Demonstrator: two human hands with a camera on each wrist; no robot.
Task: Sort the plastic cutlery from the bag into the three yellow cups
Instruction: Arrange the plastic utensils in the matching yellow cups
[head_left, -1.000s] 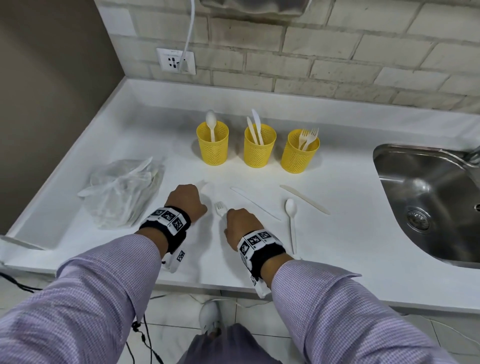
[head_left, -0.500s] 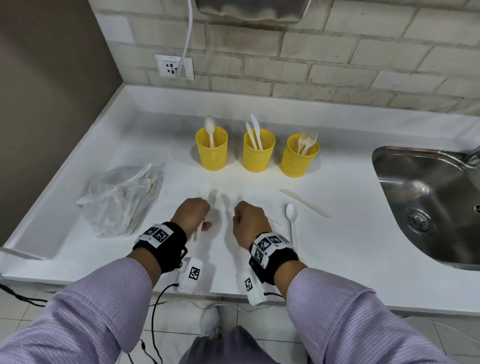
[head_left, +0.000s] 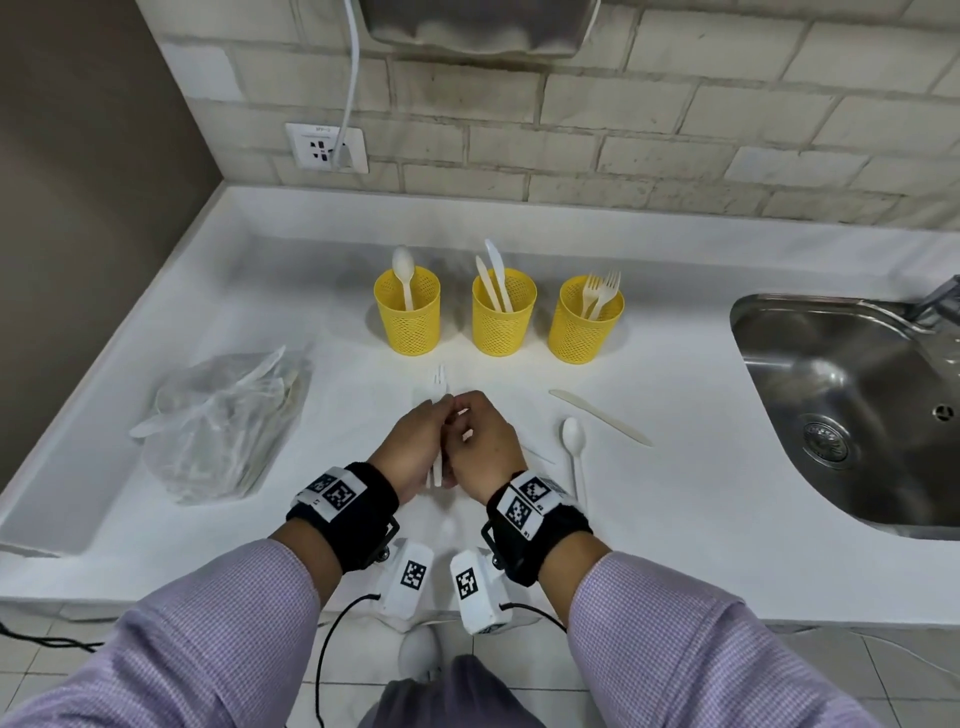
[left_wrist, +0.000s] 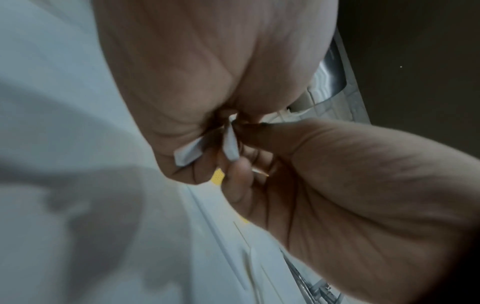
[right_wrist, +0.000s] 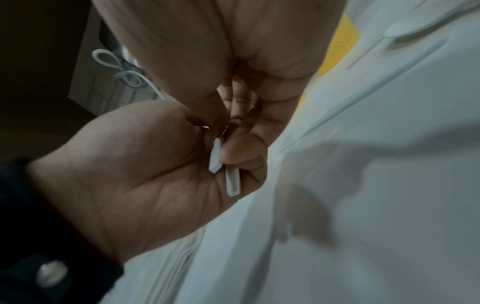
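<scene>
White counter (head_left: 675, 545) (steel sink (head_left: 831, 415) inset) under pale brick wall (head_left: 675, 130).

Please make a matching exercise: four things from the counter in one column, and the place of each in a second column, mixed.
Things:
1. spoon cup
2. fork cup
3. plastic bag
4. loose knife

Places:
a. flat on the counter, between the cups and the sink
b. left end of the cup row
c. left of both hands
d. right end of the cup row

Pairs: 1-b, 2-d, 3-c, 4-a
</scene>
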